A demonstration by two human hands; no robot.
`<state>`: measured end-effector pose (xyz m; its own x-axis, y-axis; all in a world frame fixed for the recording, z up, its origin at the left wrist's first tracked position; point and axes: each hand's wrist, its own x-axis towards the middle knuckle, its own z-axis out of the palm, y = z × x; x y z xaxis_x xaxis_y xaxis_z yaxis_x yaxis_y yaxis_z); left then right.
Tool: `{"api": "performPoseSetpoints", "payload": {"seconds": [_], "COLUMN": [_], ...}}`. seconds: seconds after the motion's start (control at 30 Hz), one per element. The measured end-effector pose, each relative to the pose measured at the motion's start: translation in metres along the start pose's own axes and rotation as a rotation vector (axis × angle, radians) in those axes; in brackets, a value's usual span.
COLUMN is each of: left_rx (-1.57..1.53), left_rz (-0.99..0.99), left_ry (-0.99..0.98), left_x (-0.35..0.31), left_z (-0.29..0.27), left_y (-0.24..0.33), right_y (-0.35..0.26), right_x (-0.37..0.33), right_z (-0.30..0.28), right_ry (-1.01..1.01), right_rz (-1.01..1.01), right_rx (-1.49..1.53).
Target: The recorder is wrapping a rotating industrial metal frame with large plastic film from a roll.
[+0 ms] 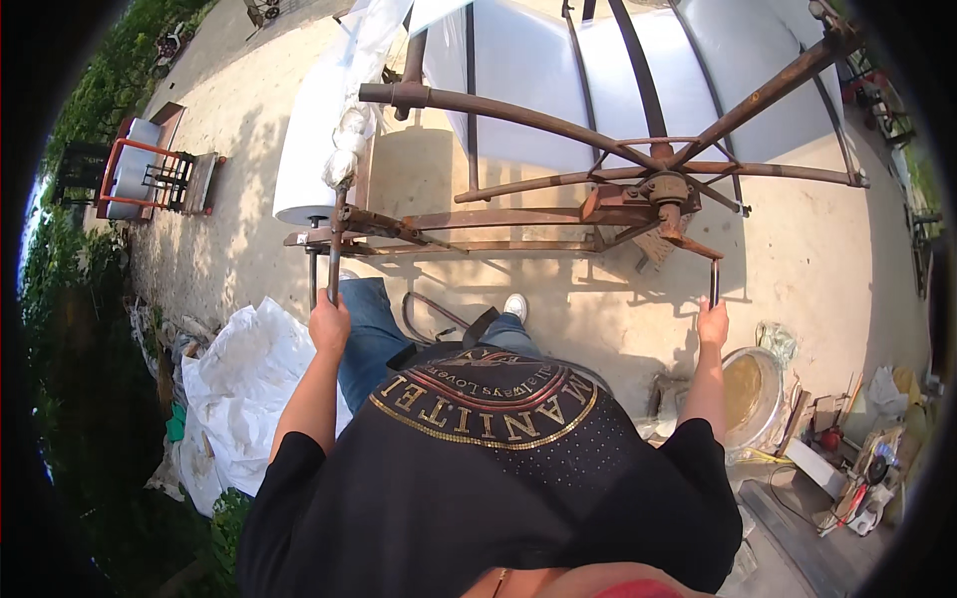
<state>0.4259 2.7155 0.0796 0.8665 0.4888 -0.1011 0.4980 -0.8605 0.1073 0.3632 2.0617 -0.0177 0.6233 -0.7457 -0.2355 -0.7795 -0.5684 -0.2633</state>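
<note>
My left hand (330, 324) is closed around the lower end of an upright rusty metal lever (336, 249) at the frame's left end. My right hand (712, 327) grips the dark handle of a crank (715, 284), whose arm joins the hub (666, 187) of a large rusty winding reel. Spokes (538, 118) spread from that hub, and translucent plastic film (638, 85) stretches across the bars behind them. A big white film roll (309, 189) stands at the left end of the rusty frame (498, 221). Bunched film (346, 149) hangs beside the roll.
Crumpled white sheeting (239, 389) lies at the left. At the right are a round metal basin (755, 394), assorted tools (862, 483) and long metal bars (797, 533). A cart with rolls (135, 164) stands far left. A dark hose (434, 309) lies by my feet.
</note>
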Motion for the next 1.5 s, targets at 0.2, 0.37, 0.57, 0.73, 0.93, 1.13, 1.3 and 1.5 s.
{"api": "performPoseSetpoints", "payload": {"seconds": [0.2, 0.37, 0.57, 0.73, 0.93, 1.13, 1.3, 1.5], "left_rx": [0.018, 0.002, 0.018, 0.018, 0.000, -0.046, -0.041, -0.057], "left_rz": [0.045, 0.036, 0.058, 0.094, 0.046, 0.051, 0.019, 0.021], "left_ry": [-0.012, 0.021, 0.012, -0.002, 0.020, -0.032, -0.047, -0.061], "left_x": [0.007, -0.004, -0.004, 0.002, -0.008, -0.002, -0.007, -0.003], "left_z": [0.003, -0.001, -0.002, -0.001, -0.006, -0.002, -0.005, -0.005], "left_y": [0.005, 0.003, 0.004, 0.007, -0.010, 0.005, 0.001, 0.011], "right_y": [-0.023, -0.115, -0.186, -0.193, -0.149, -0.026, 0.013, -0.003], "right_x": [-0.040, -0.137, -0.210, -0.217, -0.170, -0.088, 0.000, 0.009], "right_z": [0.136, 0.111, 0.035, -0.082, -0.201, -0.209, -0.145, -0.053], "right_ry": [-0.368, -0.932, -1.413, -1.621, -1.082, 0.270, 0.234, 0.133], "right_rz": [0.063, 0.137, 0.165, 0.102, -0.166, -0.536, -0.139, 0.001], "right_rx": [0.375, 0.847, 1.251, 1.464, 1.289, 0.068, -0.523, -0.260]}}
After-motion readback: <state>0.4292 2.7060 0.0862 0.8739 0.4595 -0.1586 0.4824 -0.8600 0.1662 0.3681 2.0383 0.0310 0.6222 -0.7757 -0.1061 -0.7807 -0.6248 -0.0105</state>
